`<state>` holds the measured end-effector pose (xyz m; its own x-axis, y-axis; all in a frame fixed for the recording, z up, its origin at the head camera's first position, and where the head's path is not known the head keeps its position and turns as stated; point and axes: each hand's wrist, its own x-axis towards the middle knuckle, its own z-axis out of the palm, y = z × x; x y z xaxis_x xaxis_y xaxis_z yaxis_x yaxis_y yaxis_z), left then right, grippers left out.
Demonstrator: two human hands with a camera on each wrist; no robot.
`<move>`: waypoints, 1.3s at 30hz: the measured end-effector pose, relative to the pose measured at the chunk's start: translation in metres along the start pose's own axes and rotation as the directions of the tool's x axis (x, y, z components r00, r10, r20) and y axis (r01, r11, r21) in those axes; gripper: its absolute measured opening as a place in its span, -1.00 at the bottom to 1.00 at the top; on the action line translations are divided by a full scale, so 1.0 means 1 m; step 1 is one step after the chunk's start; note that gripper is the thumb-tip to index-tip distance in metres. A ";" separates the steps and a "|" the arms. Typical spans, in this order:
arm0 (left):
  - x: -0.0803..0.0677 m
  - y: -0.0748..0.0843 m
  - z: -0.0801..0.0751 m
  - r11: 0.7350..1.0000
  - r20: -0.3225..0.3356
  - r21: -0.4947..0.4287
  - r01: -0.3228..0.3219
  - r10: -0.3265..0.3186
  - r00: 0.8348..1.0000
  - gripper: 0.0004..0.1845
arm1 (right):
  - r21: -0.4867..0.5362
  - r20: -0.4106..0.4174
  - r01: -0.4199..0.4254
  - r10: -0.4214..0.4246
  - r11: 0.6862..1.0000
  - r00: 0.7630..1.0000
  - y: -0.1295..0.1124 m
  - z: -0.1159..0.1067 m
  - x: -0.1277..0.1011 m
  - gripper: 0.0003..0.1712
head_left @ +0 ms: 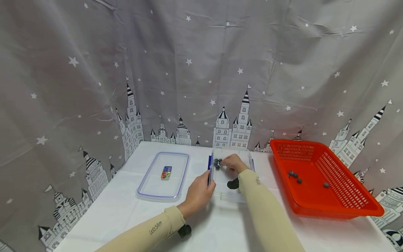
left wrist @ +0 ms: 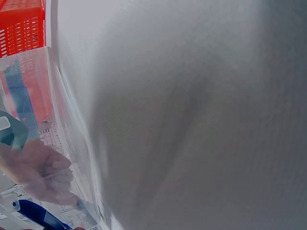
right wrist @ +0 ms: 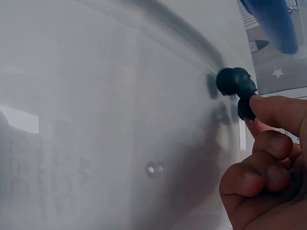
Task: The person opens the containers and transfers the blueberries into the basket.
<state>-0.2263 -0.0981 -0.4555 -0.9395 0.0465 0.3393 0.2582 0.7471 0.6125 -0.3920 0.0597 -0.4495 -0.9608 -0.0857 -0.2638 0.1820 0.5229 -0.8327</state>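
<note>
Right hand [right wrist: 271,175] cropped in wrist view; label [head_left: 166,173] print illegible.

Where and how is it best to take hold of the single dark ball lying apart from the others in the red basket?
Best, I think, is a pinch on opposite sides of the lone ball, coming from above into the red basket, whose raised walls would likely hinder a low sideways approach. Its small, rounded shape suits a pinch, and the other balls lie apart, leaving room.
</note>
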 end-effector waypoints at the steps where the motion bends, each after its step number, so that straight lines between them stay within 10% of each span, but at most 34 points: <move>1: 0.000 0.000 0.000 1.000 -0.002 0.000 -0.003 0.003 1.000 -0.47 | -0.008 0.001 0.001 -0.001 1.000 1.000 0.000 -0.002 -0.001 -0.74; 26: 0.000 -0.004 -0.001 1.000 -0.003 -0.006 0.007 -0.007 1.000 -0.46 | -0.059 0.016 0.168 -0.168 0.984 0.986 -0.049 -0.102 -0.036 -0.62; 39: 0.001 -0.001 0.000 1.000 -0.013 0.002 -0.012 0.012 1.000 -0.46 | -0.118 0.046 0.200 -0.196 0.973 0.979 -0.035 -0.178 -0.060 -0.53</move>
<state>-0.2274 -0.0985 -0.4560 -0.9332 0.0468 0.3562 0.2692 0.7478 0.6069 -0.3781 0.1978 -0.3174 -0.9672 -0.2252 -0.1171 -0.0402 0.5916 -0.8052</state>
